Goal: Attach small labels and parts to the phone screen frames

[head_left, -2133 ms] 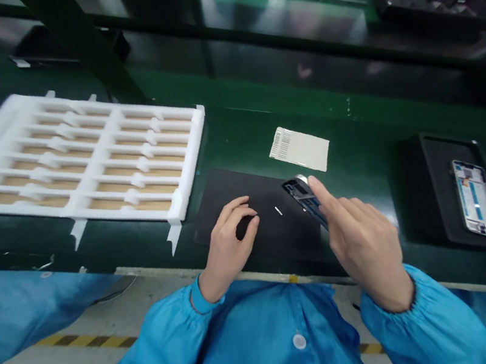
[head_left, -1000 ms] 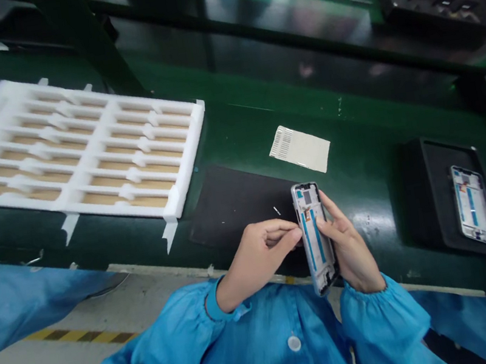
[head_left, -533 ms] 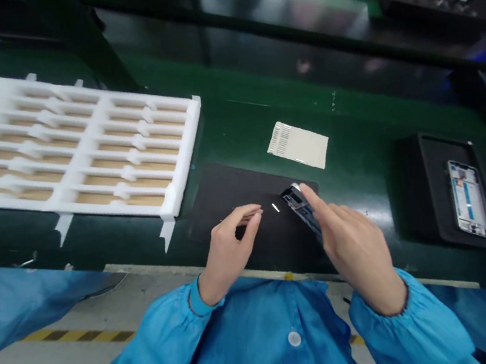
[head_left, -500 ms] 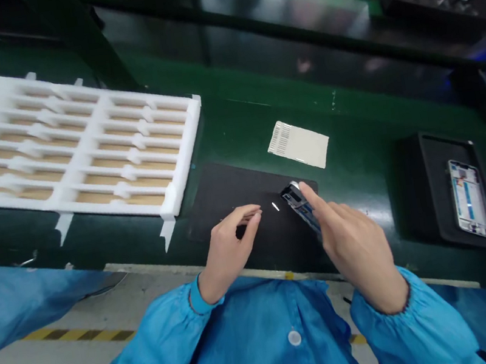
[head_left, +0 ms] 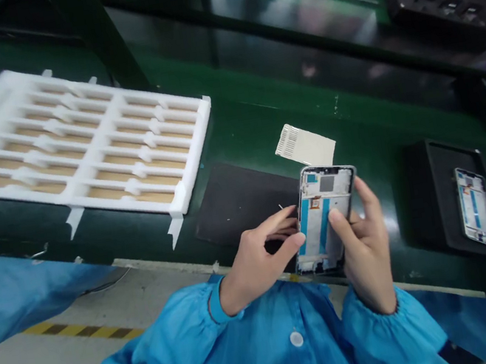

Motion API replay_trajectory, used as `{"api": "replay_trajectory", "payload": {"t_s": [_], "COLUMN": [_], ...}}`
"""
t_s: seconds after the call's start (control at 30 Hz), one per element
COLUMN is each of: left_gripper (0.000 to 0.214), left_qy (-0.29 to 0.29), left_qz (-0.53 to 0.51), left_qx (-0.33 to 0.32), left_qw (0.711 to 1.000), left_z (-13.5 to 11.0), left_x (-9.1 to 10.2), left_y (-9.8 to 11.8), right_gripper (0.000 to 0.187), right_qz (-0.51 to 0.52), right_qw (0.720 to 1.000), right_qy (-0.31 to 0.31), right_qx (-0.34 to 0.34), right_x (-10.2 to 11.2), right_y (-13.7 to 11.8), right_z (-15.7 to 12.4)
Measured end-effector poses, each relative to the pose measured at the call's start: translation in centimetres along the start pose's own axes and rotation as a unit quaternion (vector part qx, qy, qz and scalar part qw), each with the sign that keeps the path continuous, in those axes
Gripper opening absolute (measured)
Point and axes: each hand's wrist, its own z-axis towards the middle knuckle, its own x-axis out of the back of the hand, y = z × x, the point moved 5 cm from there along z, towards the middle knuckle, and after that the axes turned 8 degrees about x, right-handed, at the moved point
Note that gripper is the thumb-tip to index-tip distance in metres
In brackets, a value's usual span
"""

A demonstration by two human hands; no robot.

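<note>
The right hand [head_left: 364, 249] grips the silver, blue-striped phone frame [head_left: 324, 218] upright, long axis pointing away from the body, while the left hand [head_left: 259, 259] pinches, apparently empty, at its near-left edge above the counter [head_left: 238, 127].

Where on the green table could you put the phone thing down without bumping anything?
Bare spots: the black mat left of the hands, and green belt between the paper slip and black tray. Crowded: the white foam tray fills the left.
</note>
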Motion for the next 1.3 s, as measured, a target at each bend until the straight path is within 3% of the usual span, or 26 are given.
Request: {"api": "replay_trajectory", "payload": {"t_s": [0.13,0.3,0.43,0.53,0.63,0.77,0.9,1.07,1.3], "left_gripper": [0.043,0.04,0.037,0.024,0.018,0.015,0.018,0.019,0.026], "left_qy": [-0.014,-0.031,-0.026,-0.011,-0.007,-0.038,-0.049,-0.072,-0.127], "left_qz": [-0.029,-0.034,-0.006,0.101,0.221,0.264,0.257,0.261,0.263], "left_qx": [0.028,0.042,0.055,0.069,0.063,0.087,0.135,0.135,0.13], "left_qw": [0.999,0.998,0.998,0.992,0.973,0.96,0.956,0.953,0.947], "left_z": [-0.4,-0.9,-1.2,-2.4,-4.7,-7.8,-8.9,-7.8,-7.3], "left_x": [-0.6,-1.2,-0.9,0.8,3.0,5.0,5.1,4.1,2.9], "left_y": [0.6,1.2,1.2,0.5,-0.6,-2.4,-2.9,-2.3,-2.3], "right_gripper": [0.07,0.065,0.068,0.07,0.06,0.059,0.064,0.064,0.062], "right_qz": [0.121,0.166,0.14,0.083,-0.034,-0.16,-0.164,-0.165,-0.135], "right_qw": [0.985,0.968,0.98,0.992,0.997,0.98,0.971,0.972,0.984], "right_qy": [-0.037,-0.062,-0.031,-0.014,-0.046,-0.111,-0.149,-0.142,-0.113], "right_qx": [-0.12,-0.175,-0.14,-0.093,-0.046,0.052,0.088,0.083,0.016], "right_x": [-1.0,-1.0,-0.6,-0.4,-1.1,-2.8,-3.6,-2.7,-1.0], "right_y": [3.0,4.6,3.9,3.1,2.7,1.9,1.3,1.6,3.4], "right_z": [0.0,0.1,-1.3,-4.5,-8.5,-11.7,-11.9,-11.1,-11.5]}}
